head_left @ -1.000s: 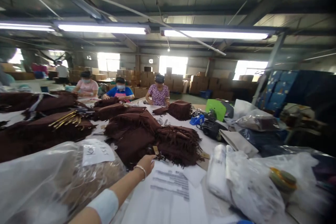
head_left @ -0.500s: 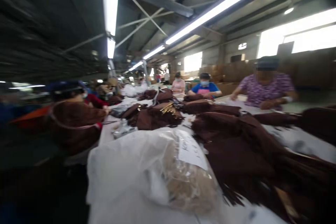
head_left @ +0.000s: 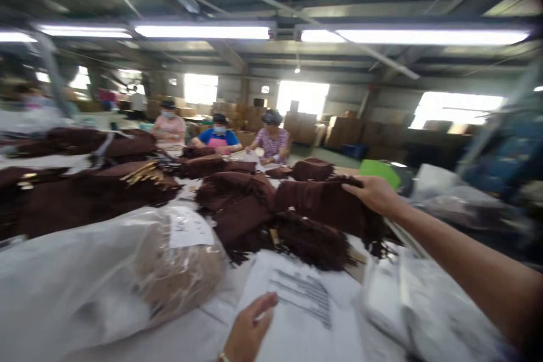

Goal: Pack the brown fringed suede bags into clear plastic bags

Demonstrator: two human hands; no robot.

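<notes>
My right hand (head_left: 375,195) reaches out at the right, thumb and fingers pinching the upper edge of a dark brown cloth piece (head_left: 322,201). At the bottom centre my left hand (head_left: 250,325) is over white printed packaging (head_left: 297,294), its thumb and a finger apart and nothing seen between them. Between the hands lies a fringed brown bundle (head_left: 311,240). Left of my left hand rests a clear plastic bag (head_left: 182,277) with beige contents and a white label (head_left: 190,228).
More brown cloth piles (head_left: 233,203) spread across the table. Three people sit at its far side. Plastic-wrapped packs (head_left: 436,294) lie under my right forearm, and a green sheet (head_left: 379,172) stands behind my right hand.
The view has swung to the right, so the plastic bag and seated people appear further left. Both my hands have come into view, the right one holding brown cloth.
</notes>
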